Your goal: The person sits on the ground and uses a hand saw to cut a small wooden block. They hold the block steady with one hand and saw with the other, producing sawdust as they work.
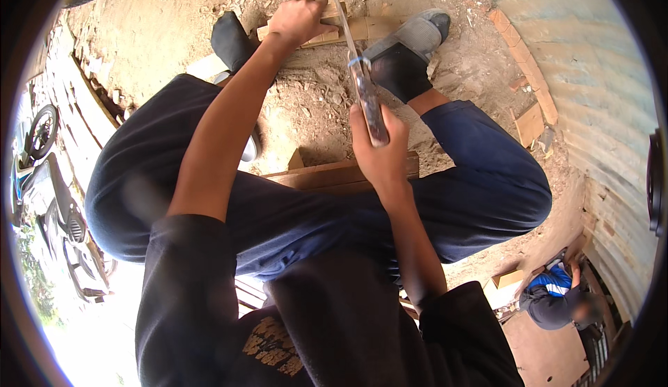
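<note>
My right hand (385, 147) is wrapped round the mottled dark handle of a long, thin-bladed tool (368, 98). A blue band circles the top of the handle, and the narrow blade runs up past the frame's top edge. Whether it is a saw or a long knife I cannot tell. Just left of the blade, my left hand (298, 21) grips a pale wood piece (327, 37), thumb stretched toward the blade. The wood lies low over the dirt, between my two feet. On the right, my foot wears a grey slipper (410, 37) over a black sock.
A brown wooden board (320, 177) lies below my hands, near my legs. Bricks (522, 60) edge the dirt along a corrugated metal wall (584, 46). Motorcycles (59, 199) stand at the left. Another person (553, 300) sits at the lower right.
</note>
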Action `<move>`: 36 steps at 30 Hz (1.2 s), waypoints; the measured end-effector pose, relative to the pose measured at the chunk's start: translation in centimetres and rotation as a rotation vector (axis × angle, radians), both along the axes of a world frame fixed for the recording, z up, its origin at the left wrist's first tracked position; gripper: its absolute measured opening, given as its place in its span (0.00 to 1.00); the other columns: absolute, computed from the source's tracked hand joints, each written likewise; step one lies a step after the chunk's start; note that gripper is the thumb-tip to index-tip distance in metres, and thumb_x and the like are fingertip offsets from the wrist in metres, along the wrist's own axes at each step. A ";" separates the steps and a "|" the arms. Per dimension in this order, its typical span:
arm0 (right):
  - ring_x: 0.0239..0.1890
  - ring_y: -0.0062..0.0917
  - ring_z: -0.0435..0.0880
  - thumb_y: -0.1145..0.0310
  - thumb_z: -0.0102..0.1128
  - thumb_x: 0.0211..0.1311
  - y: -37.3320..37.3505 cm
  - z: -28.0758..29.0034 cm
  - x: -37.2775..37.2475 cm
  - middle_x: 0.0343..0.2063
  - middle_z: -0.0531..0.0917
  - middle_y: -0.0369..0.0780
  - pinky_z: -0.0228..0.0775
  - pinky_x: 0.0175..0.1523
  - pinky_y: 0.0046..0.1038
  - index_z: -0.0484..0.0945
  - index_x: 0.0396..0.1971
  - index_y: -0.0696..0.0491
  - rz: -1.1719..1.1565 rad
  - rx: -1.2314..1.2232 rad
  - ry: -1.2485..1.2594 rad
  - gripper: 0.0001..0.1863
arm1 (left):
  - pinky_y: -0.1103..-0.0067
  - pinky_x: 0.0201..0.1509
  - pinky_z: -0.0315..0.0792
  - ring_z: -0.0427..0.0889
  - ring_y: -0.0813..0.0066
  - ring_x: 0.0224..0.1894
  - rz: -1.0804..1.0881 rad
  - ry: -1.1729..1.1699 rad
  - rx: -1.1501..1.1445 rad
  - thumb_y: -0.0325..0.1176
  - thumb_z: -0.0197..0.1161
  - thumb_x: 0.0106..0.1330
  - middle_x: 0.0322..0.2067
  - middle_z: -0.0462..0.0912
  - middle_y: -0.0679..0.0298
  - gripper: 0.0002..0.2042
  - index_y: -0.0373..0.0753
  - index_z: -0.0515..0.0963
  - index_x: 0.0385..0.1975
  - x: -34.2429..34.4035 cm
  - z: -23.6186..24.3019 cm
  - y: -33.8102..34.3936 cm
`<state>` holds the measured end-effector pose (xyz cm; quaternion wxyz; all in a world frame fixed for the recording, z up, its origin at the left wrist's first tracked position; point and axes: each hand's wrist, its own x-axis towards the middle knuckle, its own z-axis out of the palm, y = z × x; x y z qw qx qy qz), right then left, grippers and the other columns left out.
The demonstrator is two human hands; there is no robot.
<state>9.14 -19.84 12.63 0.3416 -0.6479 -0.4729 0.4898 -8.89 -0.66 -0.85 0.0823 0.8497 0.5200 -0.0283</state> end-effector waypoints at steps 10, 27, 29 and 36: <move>0.19 0.11 0.64 0.73 0.60 0.64 1.6 -2.7 -0.9 0.13 0.67 0.31 0.55 0.24 0.23 0.73 0.24 0.58 -0.047 0.091 0.000 0.10 | 0.70 0.36 0.80 0.86 0.63 0.33 0.018 0.021 0.035 0.59 0.63 0.59 0.35 0.83 0.57 0.27 0.40 0.72 0.43 0.4 0.7 -0.9; 0.16 0.12 0.63 0.71 0.62 0.64 -0.7 -4.0 -1.3 0.11 0.66 0.32 0.52 0.21 0.24 0.72 0.20 0.57 -0.104 0.213 -0.006 0.13 | 0.70 0.30 0.80 0.84 0.66 0.29 0.041 0.113 -0.062 0.62 0.61 0.60 0.35 0.82 0.57 0.29 0.40 0.70 0.45 0.9 0.3 -0.3; 0.16 0.14 0.63 0.71 0.61 0.64 0.3 -3.9 -1.4 0.11 0.67 0.33 0.54 0.22 0.25 0.73 0.21 0.57 -0.079 0.121 -0.005 0.12 | 0.69 0.33 0.81 0.85 0.64 0.32 0.018 0.070 -0.008 0.61 0.61 0.59 0.36 0.82 0.57 0.29 0.40 0.71 0.46 0.1 -0.7 -0.5; 0.15 0.20 0.72 0.70 0.58 0.63 -2.0 -4.0 -0.9 0.12 0.72 0.41 0.62 0.24 0.29 0.75 0.25 0.58 -0.077 0.144 -0.039 0.09 | 0.68 0.37 0.81 0.86 0.61 0.36 0.034 0.116 -0.088 0.61 0.63 0.57 0.38 0.82 0.57 0.29 0.41 0.72 0.46 1.1 1.3 -0.8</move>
